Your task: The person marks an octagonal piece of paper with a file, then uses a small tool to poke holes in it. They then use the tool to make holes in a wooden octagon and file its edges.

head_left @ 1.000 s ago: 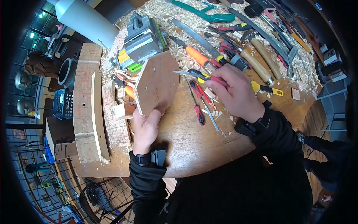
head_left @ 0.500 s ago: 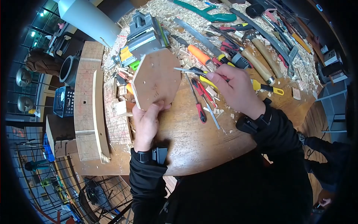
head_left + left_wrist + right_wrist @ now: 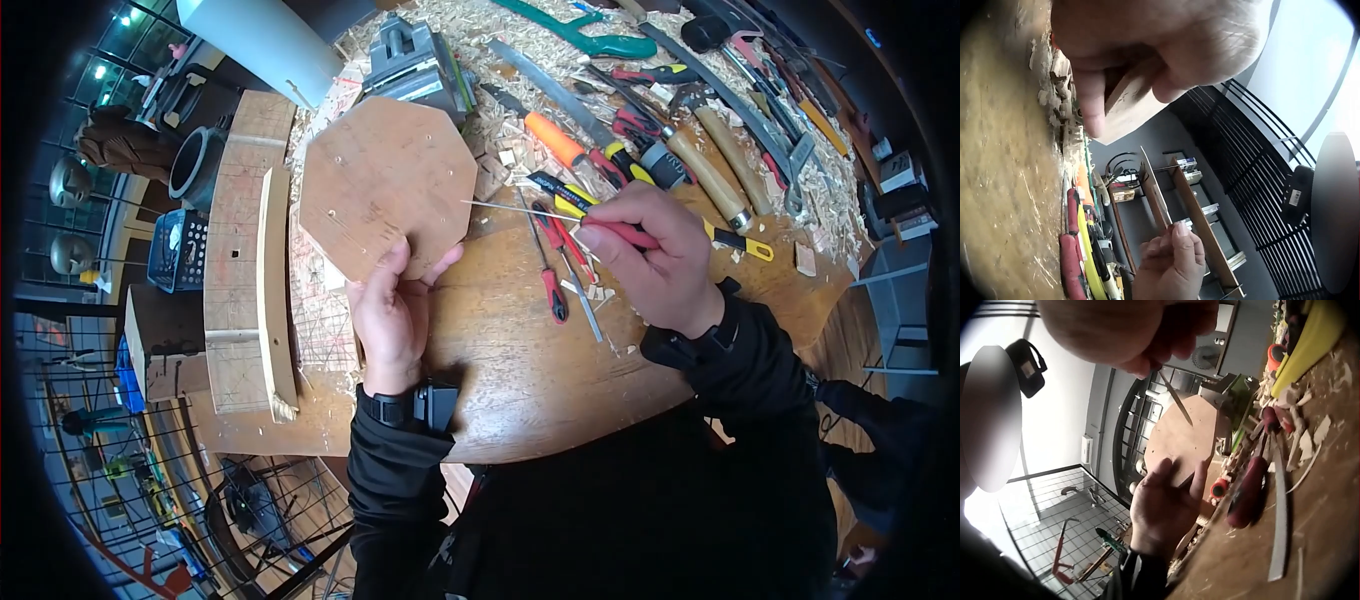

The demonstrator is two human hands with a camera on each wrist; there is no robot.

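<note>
My left hand (image 3: 392,315) grips an octagonal wooden board (image 3: 385,180) by its lower edge, thumb on the face and other fingers partly hidden behind. The board is raised above the table, its broad face towards me, with small holes and pencil marks on it. In my right hand (image 3: 660,255) is a slim file (image 3: 520,210) with a red handle, pinched between thumb and fingers. Its thin metal blade points left, and the tip overlaps the board's right edge. From the right wrist view, the file's blade (image 3: 1176,400) crosses in front of the board's upper part.
Red-handled tools (image 3: 553,295) and a yellow utility knife (image 3: 562,192) lie on the wooden table (image 3: 520,370). Behind the board stands a metal vise (image 3: 415,75) among shavings. Files, a green-handled tool (image 3: 610,45) and wooden handles fill the back right. A long wood strip (image 3: 272,290) lies at left.
My left hand has turned the board so its face shows more fully, and moved it left. The file's tip now reaches its right edge; the head view has shifted slightly.
</note>
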